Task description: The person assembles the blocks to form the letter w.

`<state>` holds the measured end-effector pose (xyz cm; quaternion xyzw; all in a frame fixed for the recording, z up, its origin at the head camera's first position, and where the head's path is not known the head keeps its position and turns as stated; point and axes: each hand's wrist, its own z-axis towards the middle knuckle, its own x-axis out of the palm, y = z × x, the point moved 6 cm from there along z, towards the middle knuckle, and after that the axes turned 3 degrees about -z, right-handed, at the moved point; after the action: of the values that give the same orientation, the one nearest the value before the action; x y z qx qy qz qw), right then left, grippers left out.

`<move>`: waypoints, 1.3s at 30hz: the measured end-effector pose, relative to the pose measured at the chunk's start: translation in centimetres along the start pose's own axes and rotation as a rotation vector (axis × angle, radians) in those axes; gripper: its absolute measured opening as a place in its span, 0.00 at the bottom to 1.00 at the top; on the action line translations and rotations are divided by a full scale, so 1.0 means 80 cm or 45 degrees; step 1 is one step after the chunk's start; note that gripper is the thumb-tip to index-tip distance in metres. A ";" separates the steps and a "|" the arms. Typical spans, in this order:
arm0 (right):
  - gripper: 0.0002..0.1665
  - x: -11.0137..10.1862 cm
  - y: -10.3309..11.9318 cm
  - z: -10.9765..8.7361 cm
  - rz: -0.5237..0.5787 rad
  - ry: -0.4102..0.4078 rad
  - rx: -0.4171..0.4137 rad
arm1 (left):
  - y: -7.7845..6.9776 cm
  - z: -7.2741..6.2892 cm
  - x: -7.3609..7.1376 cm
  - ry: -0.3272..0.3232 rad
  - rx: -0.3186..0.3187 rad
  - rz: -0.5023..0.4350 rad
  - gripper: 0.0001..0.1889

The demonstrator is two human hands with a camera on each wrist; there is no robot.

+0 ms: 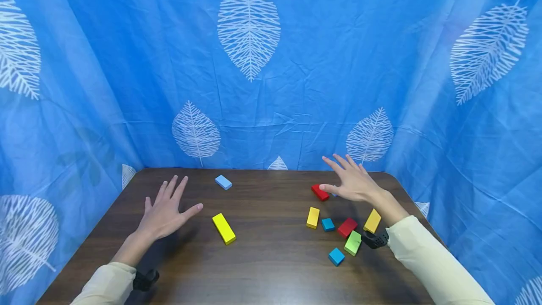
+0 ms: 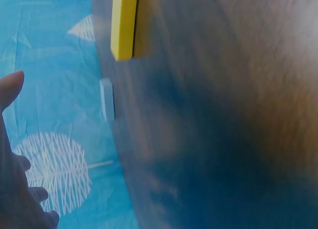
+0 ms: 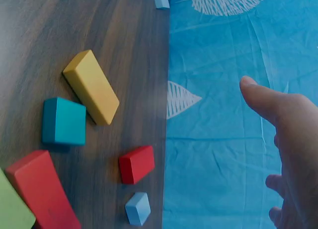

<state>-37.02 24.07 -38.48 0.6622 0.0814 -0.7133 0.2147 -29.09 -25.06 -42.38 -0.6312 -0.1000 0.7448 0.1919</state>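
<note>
My left hand (image 1: 164, 215) hovers above the table's left side, fingers spread and holding nothing. To its right lie a long bright yellow block (image 1: 223, 228) and, farther back, a light blue block (image 1: 223, 182). Over the right side my right hand (image 1: 353, 181) is raised with fingers spread, also holding nothing. Its thumb overlaps a red block (image 1: 318, 193) in the head view, but the right wrist view shows the hand apart from that block. A small light blue block (image 3: 138, 209) beside the red one is mostly hidden by the hand in the head view.
Nearer on the right lie an orange-yellow block (image 1: 313, 218), a teal block (image 1: 328, 225), another red block (image 1: 347, 228), a green block (image 1: 353, 243), a blue block (image 1: 336, 256) and another yellow block (image 1: 372, 221). A blue leaf-patterned curtain (image 1: 296, 84) surrounds the brown table (image 1: 262, 267).
</note>
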 end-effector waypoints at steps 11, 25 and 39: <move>0.50 0.017 0.042 0.043 0.270 0.017 -0.218 | -0.029 -0.010 0.041 0.036 -0.038 -0.413 0.55; 0.49 0.047 0.092 0.096 0.401 0.053 -0.299 | -0.045 -0.022 0.106 0.115 -0.212 -0.691 0.57; 0.48 0.108 0.158 0.153 0.492 0.163 -0.396 | -0.056 -0.028 0.125 0.161 -0.192 -0.646 0.58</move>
<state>-43.16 6.12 -43.50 0.6683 0.0755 -0.5945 0.4408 -27.46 -17.07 -50.07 -0.6436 -0.2979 0.6226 0.3308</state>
